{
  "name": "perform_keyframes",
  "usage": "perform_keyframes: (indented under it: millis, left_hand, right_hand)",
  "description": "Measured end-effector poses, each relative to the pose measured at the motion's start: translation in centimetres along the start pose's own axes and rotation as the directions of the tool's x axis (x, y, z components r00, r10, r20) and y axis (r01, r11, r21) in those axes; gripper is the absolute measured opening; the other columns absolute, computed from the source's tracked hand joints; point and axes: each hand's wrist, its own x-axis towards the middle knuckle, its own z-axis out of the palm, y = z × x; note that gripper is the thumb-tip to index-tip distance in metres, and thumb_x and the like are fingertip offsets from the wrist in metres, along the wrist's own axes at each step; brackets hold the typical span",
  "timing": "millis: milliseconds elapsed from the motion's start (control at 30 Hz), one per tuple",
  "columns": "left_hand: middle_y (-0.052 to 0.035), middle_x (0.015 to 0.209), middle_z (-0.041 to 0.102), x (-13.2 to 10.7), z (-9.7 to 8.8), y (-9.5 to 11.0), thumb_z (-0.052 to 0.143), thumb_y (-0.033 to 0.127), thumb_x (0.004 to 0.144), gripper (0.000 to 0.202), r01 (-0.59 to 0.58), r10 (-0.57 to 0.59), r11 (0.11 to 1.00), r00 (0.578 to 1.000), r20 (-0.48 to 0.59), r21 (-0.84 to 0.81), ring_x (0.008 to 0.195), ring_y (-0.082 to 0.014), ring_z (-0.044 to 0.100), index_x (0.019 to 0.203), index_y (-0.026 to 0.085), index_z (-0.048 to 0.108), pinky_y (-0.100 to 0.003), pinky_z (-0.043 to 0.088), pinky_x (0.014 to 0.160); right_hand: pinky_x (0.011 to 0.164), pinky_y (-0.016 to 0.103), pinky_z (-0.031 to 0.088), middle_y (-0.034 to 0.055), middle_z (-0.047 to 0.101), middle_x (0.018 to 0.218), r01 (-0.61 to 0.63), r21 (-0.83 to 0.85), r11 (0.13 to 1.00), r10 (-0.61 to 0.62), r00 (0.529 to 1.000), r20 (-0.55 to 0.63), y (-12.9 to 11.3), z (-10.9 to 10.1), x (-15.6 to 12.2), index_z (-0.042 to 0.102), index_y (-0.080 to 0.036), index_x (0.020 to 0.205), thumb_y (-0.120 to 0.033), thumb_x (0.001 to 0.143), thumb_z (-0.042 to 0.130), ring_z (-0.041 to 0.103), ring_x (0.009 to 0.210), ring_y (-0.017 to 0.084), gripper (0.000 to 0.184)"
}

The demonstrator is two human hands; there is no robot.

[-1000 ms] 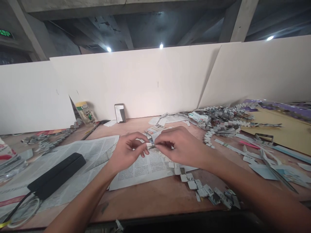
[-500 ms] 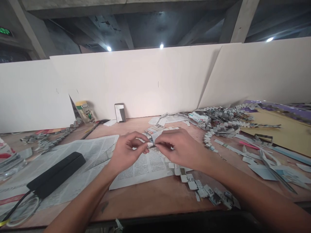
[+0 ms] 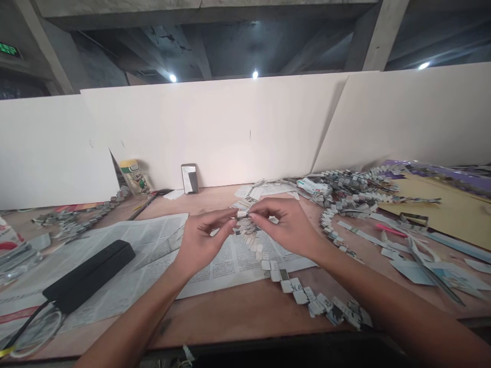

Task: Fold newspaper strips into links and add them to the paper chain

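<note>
A zigzag chain of folded newspaper strips [image 3: 275, 272] runs from my fingertips down to the right, toward the table's front edge. My left hand [image 3: 205, 237] pinches the chain's upper end between thumb and fingers. From the other side, my right hand [image 3: 286, 225] grips the same end, its thumb and forefinger closed on the small folded piece. The two sets of fingertips almost meet, and they hide part of the fold. Beneath the hands lies a printed newspaper sheet [image 3: 215, 273].
A black power adapter [image 3: 90, 273] lies on newspaper at the left. A phone [image 3: 189, 179] leans against the white panel [image 3: 215, 133], with a bottle [image 3: 134, 176] farther left. On the right are heaped paper chains [image 3: 353, 189], scissors [image 3: 431, 268] and a yellow envelope [image 3: 452, 207].
Both hands have risen slightly and turned, with the chain's end lifted between them. More of the chain below my fingers now shows.
</note>
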Motion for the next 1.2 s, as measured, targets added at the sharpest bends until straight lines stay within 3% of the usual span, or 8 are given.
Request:
perform_keyframes:
  millis: [167, 367, 500, 667, 767, 900, 967, 1200]
  left_hand:
    - [-0.0017, 0.090, 0.073, -0.4, 0.3, 0.1, 0.069, 0.014, 0.073, 0.032, -0.295, 0.295, 0.952, 0.955, 0.003, 0.080, 0.075, -0.0154, 0.067, 0.103, 0.025, 0.069, -0.029, 0.056, 0.074]
    - [-0.0023, 0.089, 0.073, -1.2, 0.7, 1.0, 0.073, 0.011, 0.068, 0.037, -0.365, 0.368, 0.928, 0.929, -0.028, 0.076, 0.076, -0.0170, 0.069, 0.102, 0.025, 0.068, -0.028, 0.058, 0.071]
    - [-0.0027, 0.095, 0.072, -1.3, 0.8, 1.5, 0.072, 0.004, 0.066, 0.037, -0.448, 0.449, 0.893, 0.893, -0.012, 0.031, 0.081, -0.0168, 0.069, 0.097, 0.025, 0.070, -0.027, 0.058, 0.072]
    - [-0.0057, 0.093, 0.072, -1.1, 0.7, 1.7, 0.070, 0.001, 0.065, 0.037, -0.483, 0.484, 0.874, 0.875, -0.007, 0.052, 0.080, -0.0168, 0.069, 0.096, 0.022, 0.071, -0.027, 0.059, 0.070]
    - [-0.0056, 0.093, 0.072, -1.1, 0.6, 1.9, 0.069, 0.000, 0.066, 0.038, -0.476, 0.477, 0.878, 0.879, 0.003, 0.050, 0.080, -0.0166, 0.069, 0.096, 0.022, 0.071, -0.026, 0.059, 0.070]
    - [-0.0036, 0.094, 0.072, -1.2, 0.5, 2.0, 0.069, 0.000, 0.066, 0.042, -0.474, 0.475, 0.879, 0.880, -0.003, 0.056, 0.080, -0.0170, 0.069, 0.099, 0.026, 0.071, -0.027, 0.059, 0.070]
    - [-0.0032, 0.095, 0.072, -1.2, 0.5, 1.9, 0.068, -0.001, 0.065, 0.044, -0.478, 0.480, 0.876, 0.877, -0.009, 0.055, 0.080, -0.0172, 0.069, 0.100, 0.026, 0.070, -0.028, 0.059, 0.070]
    - [-0.0015, 0.092, 0.073, -1.0, 0.4, 1.7, 0.066, -0.001, 0.068, 0.040, -0.318, 0.322, 0.943, 0.946, 0.028, -0.100, 0.080, -0.0165, 0.069, 0.096, 0.027, 0.072, -0.027, 0.058, 0.070]
  right_hand:
    - [0.051, 0.025, 0.042, 0.0025, 0.063, 0.071, -0.082, 0.375, 0.923, 0.088, 0.996, 0.001, 1.3, 0.7, -0.1, 0.067, -0.018, 0.079, -0.026, 0.078, 0.063, 0.053, 0.057, 0.011, 0.009]
    - [0.056, 0.026, 0.045, 0.0008, 0.060, 0.068, -0.120, 0.645, 0.754, 0.084, 0.993, 0.087, 2.2, 1.0, -0.2, 0.067, -0.019, 0.079, -0.032, 0.075, 0.068, 0.054, 0.060, 0.011, 0.013]
    - [0.055, 0.025, 0.042, 0.0016, 0.059, 0.070, -0.119, 0.540, 0.833, 0.050, 0.989, 0.141, 1.9, 0.3, -0.4, 0.068, -0.018, 0.081, -0.029, 0.077, 0.067, 0.052, 0.062, 0.011, 0.012]
    - [0.062, 0.029, 0.044, 0.0051, 0.062, 0.081, 0.001, 0.414, 0.910, -0.059, 0.990, 0.128, 1.7, -0.6, -0.5, 0.069, -0.019, 0.087, -0.024, 0.080, 0.063, 0.056, 0.072, 0.014, 0.010]
    - [0.061, 0.028, 0.044, 0.0043, 0.061, 0.078, 0.006, 0.460, 0.888, -0.061, 0.993, 0.105, 1.7, -0.4, -0.5, 0.071, -0.020, 0.084, -0.022, 0.078, 0.065, 0.056, 0.071, 0.014, 0.009]
    - [0.060, 0.025, 0.044, 0.0015, 0.062, 0.072, -0.089, 0.622, 0.778, -0.005, 0.989, 0.148, 1.9, 0.2, -0.4, 0.071, -0.021, 0.081, -0.024, 0.075, 0.069, 0.055, 0.066, 0.011, 0.007]
    - [0.061, 0.026, 0.045, 0.0016, 0.063, 0.074, -0.124, 0.625, 0.771, 0.012, 0.984, 0.180, 1.9, 0.1, -0.3, 0.071, -0.021, 0.081, -0.024, 0.074, 0.070, 0.056, 0.067, 0.011, 0.007]
    - [0.066, 0.029, 0.046, 0.0029, 0.063, 0.078, -0.077, 0.512, 0.856, -0.011, 0.986, 0.166, 1.9, -0.5, -0.4, 0.069, -0.020, 0.081, -0.021, 0.076, 0.067, 0.057, 0.073, 0.014, 0.005]
